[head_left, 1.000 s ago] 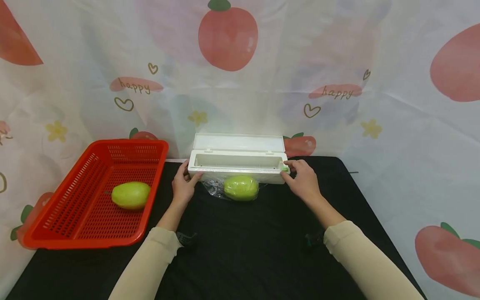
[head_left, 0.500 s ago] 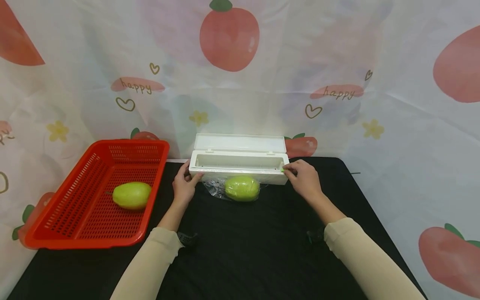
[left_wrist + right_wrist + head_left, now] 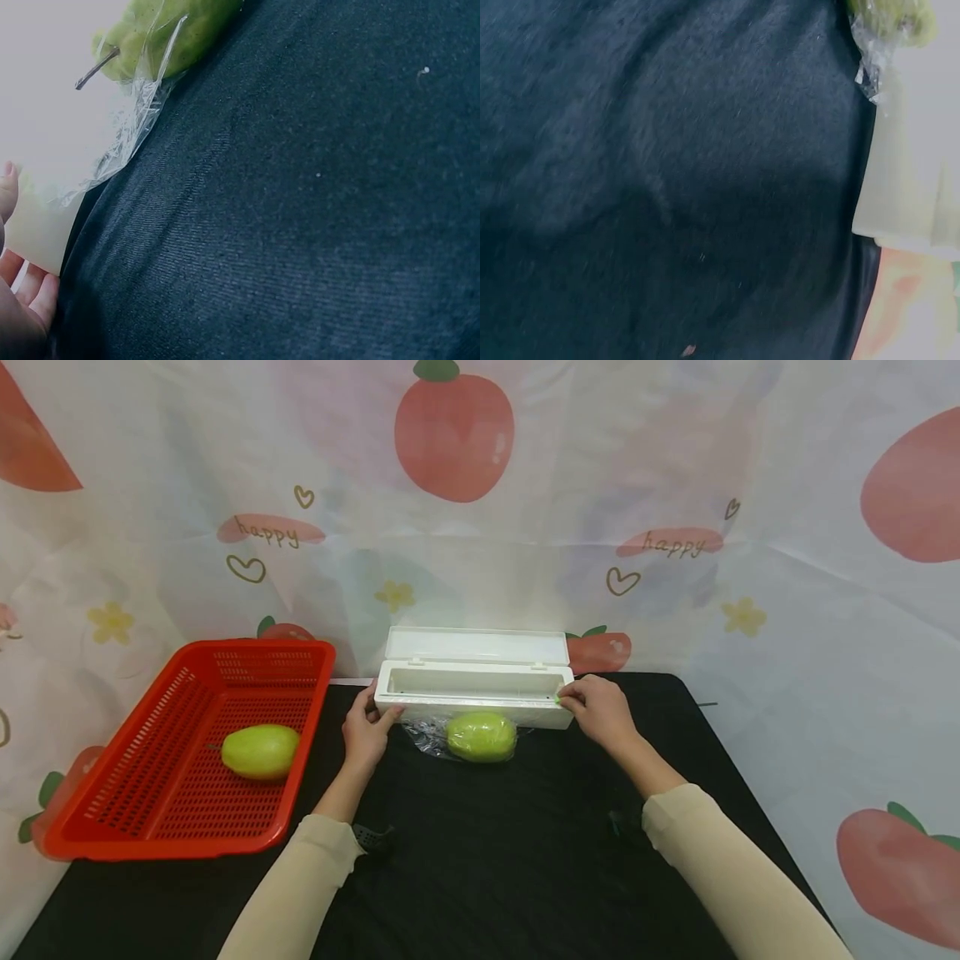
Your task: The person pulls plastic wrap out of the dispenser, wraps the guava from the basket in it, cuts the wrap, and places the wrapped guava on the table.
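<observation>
A white cling film dispenser (image 3: 474, 715) stands at the table's back with its lid (image 3: 477, 646) raised. My left hand (image 3: 365, 733) grips its left end, thumb on the front and fingers round the side. At the right end of the front rim, my right hand (image 3: 603, 714) pinches a small green slide cutter (image 3: 558, 699), mostly hidden by the fingertips. Against the dispenser's front lies a green pear-like fruit (image 3: 482, 737) wrapped in cling film (image 3: 431, 737). Its stem (image 3: 97, 69) shows in the left wrist view. In the right wrist view, my right hand is out of sight.
To the left, a red plastic basket (image 3: 161, 843) holds one unwrapped green fruit (image 3: 260, 752). Black cloth (image 3: 480, 860) covers the table. A printed fruit-pattern curtain (image 3: 480, 560) hangs right behind the dispenser.
My right hand has shifted slightly left along the front rim, together with the green slide cutter. My left hand keeps its grip on the dispenser. The wrapped fruit has stayed put.
</observation>
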A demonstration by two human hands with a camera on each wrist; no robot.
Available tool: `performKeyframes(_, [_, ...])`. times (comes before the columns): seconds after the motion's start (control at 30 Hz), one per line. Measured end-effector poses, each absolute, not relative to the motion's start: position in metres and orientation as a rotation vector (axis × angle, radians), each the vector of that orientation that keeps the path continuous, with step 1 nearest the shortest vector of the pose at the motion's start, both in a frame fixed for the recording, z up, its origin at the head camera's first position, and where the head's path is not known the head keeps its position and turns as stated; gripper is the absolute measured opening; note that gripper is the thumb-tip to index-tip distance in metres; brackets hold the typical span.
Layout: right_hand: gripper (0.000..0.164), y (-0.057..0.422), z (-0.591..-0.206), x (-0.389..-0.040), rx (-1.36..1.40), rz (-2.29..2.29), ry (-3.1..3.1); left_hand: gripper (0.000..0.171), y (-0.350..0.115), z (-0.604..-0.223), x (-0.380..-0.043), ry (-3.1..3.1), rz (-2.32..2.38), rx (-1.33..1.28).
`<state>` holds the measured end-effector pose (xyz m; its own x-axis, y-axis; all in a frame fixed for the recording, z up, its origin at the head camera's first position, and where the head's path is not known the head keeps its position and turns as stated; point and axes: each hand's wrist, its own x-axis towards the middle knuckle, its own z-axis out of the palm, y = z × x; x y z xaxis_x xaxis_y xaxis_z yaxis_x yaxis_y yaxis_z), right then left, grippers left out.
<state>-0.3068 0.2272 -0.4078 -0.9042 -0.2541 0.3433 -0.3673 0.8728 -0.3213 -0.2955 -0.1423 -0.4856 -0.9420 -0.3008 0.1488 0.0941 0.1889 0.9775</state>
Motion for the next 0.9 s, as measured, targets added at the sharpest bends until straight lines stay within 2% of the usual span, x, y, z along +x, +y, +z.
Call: performKeyframes(0.9, [0.014, 0.165, -0.400, -0.321, 0.603, 0.630, -2.876, 0.064, -0.139, -0.485, -0.294, -2.157, -1.790, 0.199])
